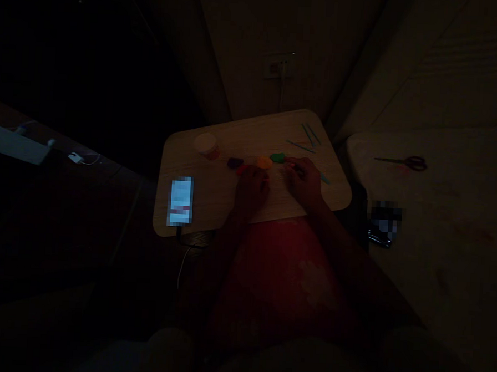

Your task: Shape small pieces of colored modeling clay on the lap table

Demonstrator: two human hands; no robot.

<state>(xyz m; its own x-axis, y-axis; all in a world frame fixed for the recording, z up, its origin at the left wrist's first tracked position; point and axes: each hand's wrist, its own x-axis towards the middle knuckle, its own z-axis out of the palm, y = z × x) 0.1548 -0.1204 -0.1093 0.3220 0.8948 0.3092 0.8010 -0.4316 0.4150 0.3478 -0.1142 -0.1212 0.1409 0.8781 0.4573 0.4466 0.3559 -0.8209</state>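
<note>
The scene is very dark. My left hand [252,186] and my right hand [304,183] rest on a small wooden table [205,211], fingers curled. Just beyond the fingertips lie small coloured lumps: a dark purple one [234,163], a red one [241,169] by my left fingers, an orange one [264,162] and a green one [278,157]. What my hands hold, if anything, is hidden by the dark. Thin teal sticks [307,136] lie at the table's far right corner.
A lit phone [181,201] lies on the table's left side, with a small round container [207,145] behind it. To the right stands a pale surface with scissors [403,161] and a dark device [383,226]. A wall socket [277,68] is behind the table.
</note>
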